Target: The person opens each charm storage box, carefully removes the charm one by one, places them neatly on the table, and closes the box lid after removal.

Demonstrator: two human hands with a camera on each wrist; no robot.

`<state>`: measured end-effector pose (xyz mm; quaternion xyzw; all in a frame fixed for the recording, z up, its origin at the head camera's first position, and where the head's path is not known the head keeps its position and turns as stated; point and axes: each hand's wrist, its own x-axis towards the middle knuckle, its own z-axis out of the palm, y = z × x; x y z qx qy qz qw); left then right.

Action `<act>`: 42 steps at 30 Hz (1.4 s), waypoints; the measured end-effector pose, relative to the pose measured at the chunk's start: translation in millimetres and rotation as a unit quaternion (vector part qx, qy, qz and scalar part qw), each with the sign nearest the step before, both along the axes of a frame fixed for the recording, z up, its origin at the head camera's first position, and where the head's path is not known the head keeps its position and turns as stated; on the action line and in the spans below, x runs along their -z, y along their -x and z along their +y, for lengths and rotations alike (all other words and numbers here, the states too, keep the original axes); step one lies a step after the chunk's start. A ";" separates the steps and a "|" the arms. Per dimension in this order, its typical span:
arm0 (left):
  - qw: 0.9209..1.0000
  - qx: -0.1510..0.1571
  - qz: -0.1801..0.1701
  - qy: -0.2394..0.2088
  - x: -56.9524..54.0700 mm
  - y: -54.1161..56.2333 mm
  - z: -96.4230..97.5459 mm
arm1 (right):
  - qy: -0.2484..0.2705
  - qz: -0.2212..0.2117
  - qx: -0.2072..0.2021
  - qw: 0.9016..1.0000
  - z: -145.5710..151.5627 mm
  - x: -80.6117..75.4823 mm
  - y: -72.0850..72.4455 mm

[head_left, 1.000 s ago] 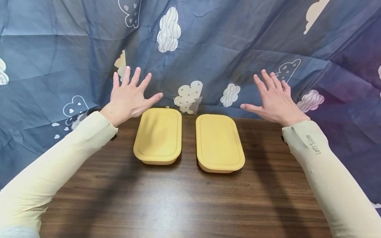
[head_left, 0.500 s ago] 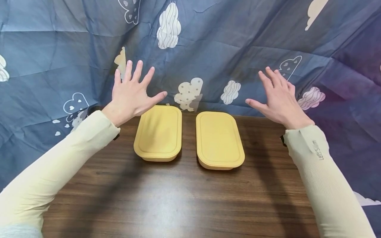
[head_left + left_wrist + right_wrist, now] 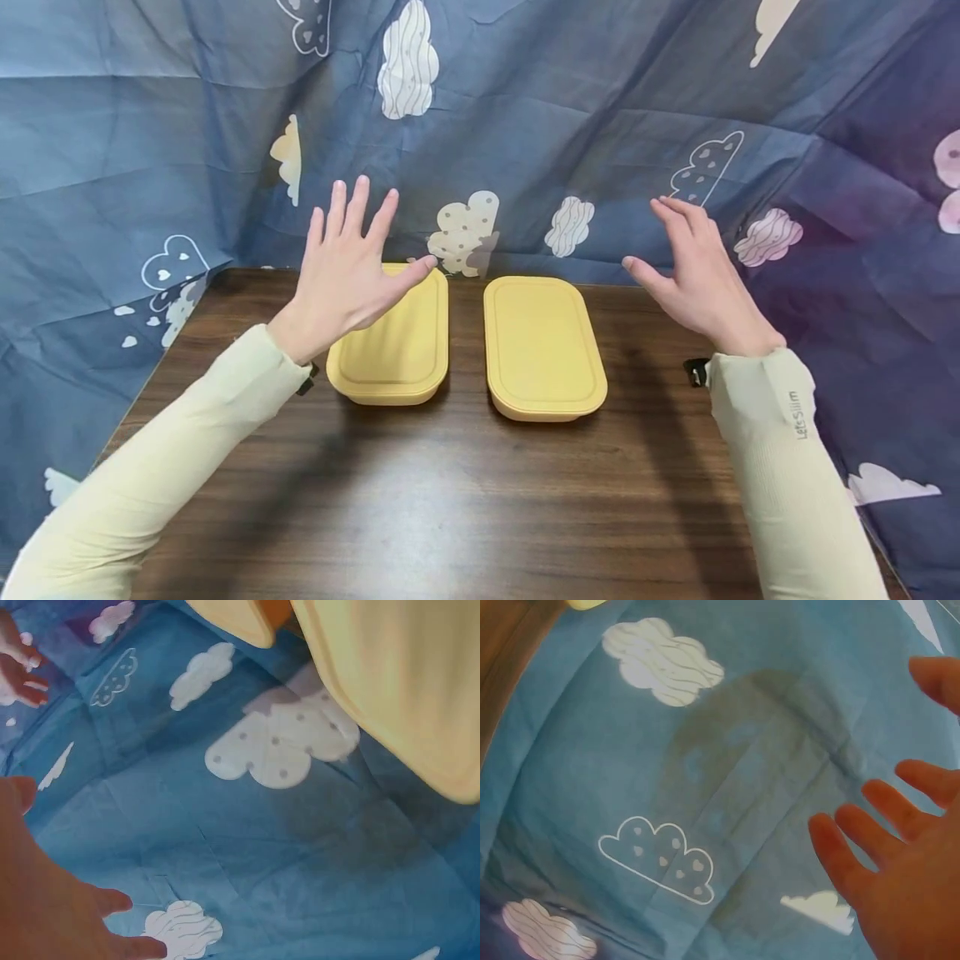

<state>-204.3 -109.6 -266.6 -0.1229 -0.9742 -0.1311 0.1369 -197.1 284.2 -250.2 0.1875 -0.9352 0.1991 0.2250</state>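
Two yellow lidded boxes with rounded corners stand side by side on a dark wooden table: a left box (image 3: pixel 393 350) and a right box (image 3: pixel 543 346). In the head view my left hand (image 3: pixel 345 275) is held above the left box and covers its upper left part. Its fingers are spread and hold nothing. My right hand (image 3: pixel 701 279) hovers to the right of the right box, apart from it, thumb away from the fingers, holding nothing. The left wrist view shows the left box (image 3: pixel 397 682) close by, and part of the left hand (image 3: pixel 52 892). The right hand (image 3: pixel 907 855) shows spread fingers.
A blue cloth (image 3: pixel 510 108) printed with clouds hangs behind the table and along its sides. The brown tabletop (image 3: pixel 480 500) stretches in front of the boxes. Black straps (image 3: pixel 696 372) show at both wrists beside the pale sleeves.
The left hand has shifted right and now covers more of the left box. The right hand has dropped slightly, its fingers closer together. The head view has shifted a little; both boxes stay put.
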 end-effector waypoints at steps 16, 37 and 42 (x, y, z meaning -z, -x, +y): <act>0.923 0.060 -0.140 -0.353 34.9 -21.3 36.0 | 0.207 -0.021 0.122 0.970 2.0 66.3 -34.5; 0.921 0.077 -0.125 -0.361 139.2 -65.0 124.8 | 0.342 -0.245 0.139 0.896 -7.6 146.5 -58.0; 0.918 0.064 -0.150 -0.361 154.7 -68.8 131.3 | 0.336 -0.279 0.147 0.887 -4.8 156.7 -56.9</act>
